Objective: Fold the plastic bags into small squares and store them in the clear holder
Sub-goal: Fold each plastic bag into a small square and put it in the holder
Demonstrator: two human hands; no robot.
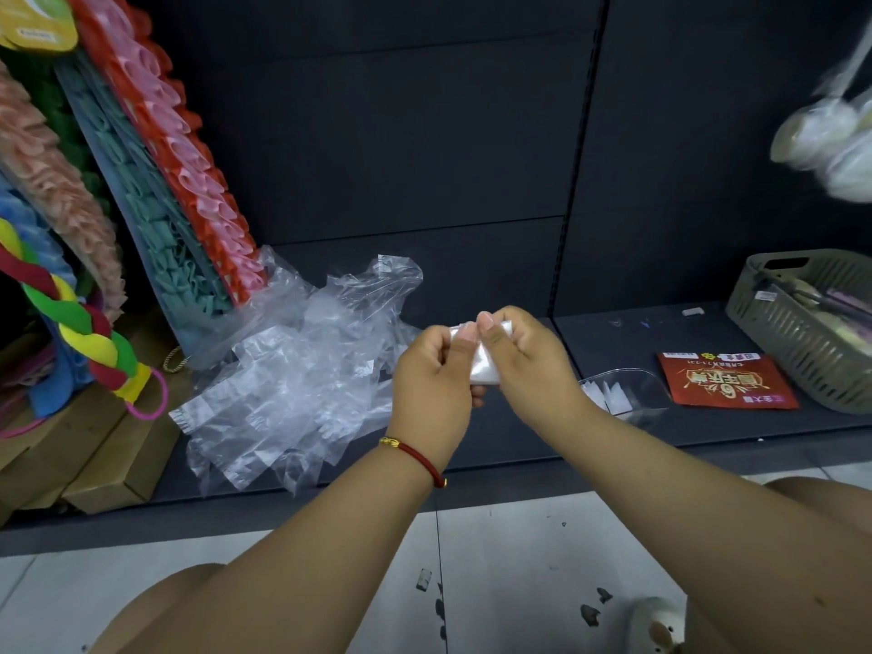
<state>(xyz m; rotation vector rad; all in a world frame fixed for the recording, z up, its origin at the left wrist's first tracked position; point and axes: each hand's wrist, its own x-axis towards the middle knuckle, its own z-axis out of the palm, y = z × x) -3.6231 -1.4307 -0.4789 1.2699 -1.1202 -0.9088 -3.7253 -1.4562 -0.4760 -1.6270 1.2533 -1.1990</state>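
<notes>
Near centre, the left hand point(431, 370) (a red cord bracelet point(417, 457) at its wrist) and the right hand point(524, 358) together pinch a folded plastic bag point(486, 365), thumbs meeting at its top edge, fingers curled round the packet above the dark shelf point(519, 431). At 3 o'clock of the hands, just beside the right wrist, lies the clear holder point(632, 384) with white folded squares inside; a red printed packet point(724, 382) sits beyond it. At 9 o'clock, a loose pile of unfolded bags point(292, 370) spreads over the shelf. Farther, at 2 o'clock, stands a grey slatted basket point(802, 332)
</notes>
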